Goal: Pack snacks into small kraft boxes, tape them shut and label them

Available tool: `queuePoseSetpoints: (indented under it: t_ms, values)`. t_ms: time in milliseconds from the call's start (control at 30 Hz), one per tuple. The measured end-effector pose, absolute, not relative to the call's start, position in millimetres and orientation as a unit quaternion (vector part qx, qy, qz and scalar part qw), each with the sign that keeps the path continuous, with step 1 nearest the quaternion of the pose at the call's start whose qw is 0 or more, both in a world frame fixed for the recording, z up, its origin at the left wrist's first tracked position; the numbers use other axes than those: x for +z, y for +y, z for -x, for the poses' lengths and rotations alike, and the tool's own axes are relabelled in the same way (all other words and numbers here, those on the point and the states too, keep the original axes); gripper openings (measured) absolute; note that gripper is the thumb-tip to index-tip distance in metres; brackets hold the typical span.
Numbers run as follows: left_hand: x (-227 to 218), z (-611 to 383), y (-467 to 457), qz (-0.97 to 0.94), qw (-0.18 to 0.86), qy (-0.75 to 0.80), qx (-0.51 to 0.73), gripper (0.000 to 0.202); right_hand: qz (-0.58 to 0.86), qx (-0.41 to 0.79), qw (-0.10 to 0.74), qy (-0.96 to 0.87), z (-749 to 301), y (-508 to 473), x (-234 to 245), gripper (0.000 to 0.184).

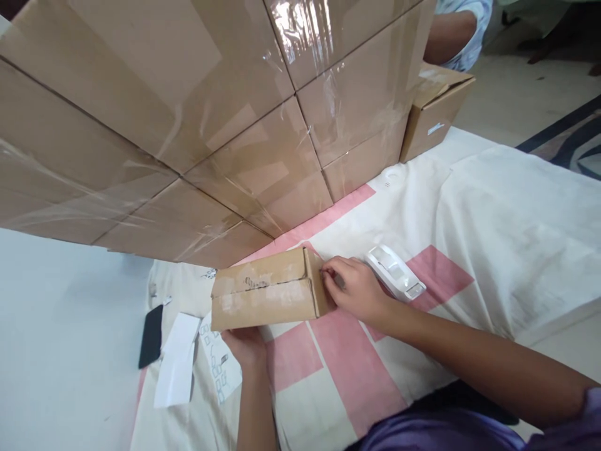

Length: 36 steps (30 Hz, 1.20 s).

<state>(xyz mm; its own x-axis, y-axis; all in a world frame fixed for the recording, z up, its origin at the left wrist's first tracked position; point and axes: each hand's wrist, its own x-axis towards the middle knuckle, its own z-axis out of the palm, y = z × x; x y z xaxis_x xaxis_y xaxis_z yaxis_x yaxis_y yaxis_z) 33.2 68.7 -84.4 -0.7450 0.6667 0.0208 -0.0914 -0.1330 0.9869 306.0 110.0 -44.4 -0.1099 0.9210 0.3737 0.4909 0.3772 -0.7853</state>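
Observation:
A small cardboard box (267, 291) with a taped top seam and a dark smudged print is tilted above the cloth. My left hand (246, 347) supports it from beneath at its left end, the fingers mostly hidden by the box. At the opposite end, my right hand (354, 288) has thumb and fingers pinched together against the box's narrow side. What lies in that pinch, if anything, is too small to make out. Just beyond the right hand lies a white tape dispenser (394, 272).
Stacked, taped cardboard boxes (253, 156) form a wall in front, with another box (436, 113) at its right end. A person's arm (451, 37) shows behind. A dark phone (151, 337), folded white paper (178, 360) and a marked sheet (220, 363) lie left on the pink-and-white cloth (357, 369).

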Motion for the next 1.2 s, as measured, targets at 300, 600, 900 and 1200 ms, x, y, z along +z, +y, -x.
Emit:
queuePoseSetpoints:
  t_ms: [300,600,900,1200]
  values:
    - [-80.1,-37.5,70.6,-0.251,0.281,0.599,0.707,0.056,0.517,0.213,0.415,-0.718,-309.9,113.8,-40.4,0.012]
    - [-77.5,-41.4,71.1,-0.236,0.281,0.574,0.732,0.057,0.487,0.213,0.386,-0.754,-311.6,115.8,-40.0,0.014]
    - [-75.9,-42.3,71.6,-0.222,0.279,0.575,0.737,0.054,0.443,0.237,0.346,-0.793,-319.2,117.7,-31.7,0.016]
    - [-70.3,-43.0,71.6,-0.272,0.280,0.553,0.736,0.055,0.398,0.240,0.351,-0.813,-317.6,113.6,-33.0,0.017]
